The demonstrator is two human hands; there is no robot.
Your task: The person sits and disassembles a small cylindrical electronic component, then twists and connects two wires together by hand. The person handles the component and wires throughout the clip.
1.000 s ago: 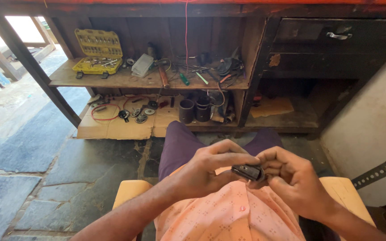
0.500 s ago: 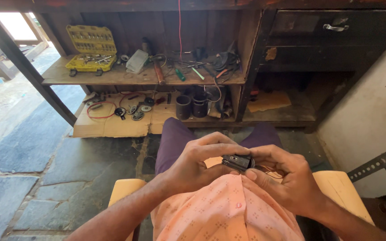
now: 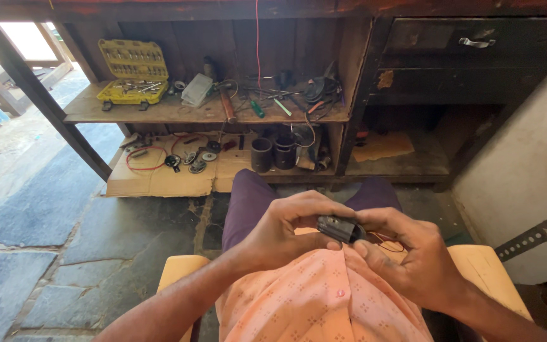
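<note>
Over the lap, just above the peach shirt (image 3: 324, 304), both hands meet on one small black part (image 3: 340, 228). It's a dark, blocky little piece, roughly rectangular, glossy on its top edge, and thin red wires (image 3: 387, 240) trail from its right end toward the right palm. The left hand (image 3: 289, 231) curls over it from the left, fingers arched across the top and thumb tucked underneath, closed on the part. The right hand (image 3: 413, 256) comes in from the other side, thumb and forefinger pinching the right end, so it grips the same part. The part sits between the two hands, in front of the purple trousers (image 3: 248, 202), and much of it is hidden by fingers.

The person is seated on a yellow seat (image 3: 178, 269), its corners showing on either side of the shirt. Stone slabs (image 3: 64, 253) cover the floor to the left. Ahead stands a wooden workbench (image 3: 172, 113): on its shelf a yellow socket set (image 3: 131, 73) lies open, beside scattered hand tools (image 3: 267, 101). Below, flat cardboard (image 3: 166, 177) carries a red cable (image 3: 150, 158) and small round parts, with two dark cups (image 3: 273, 154) just to the right. A dark drawer (image 3: 476, 44) with a metal handle sits upper right, well apart from the hands.
</note>
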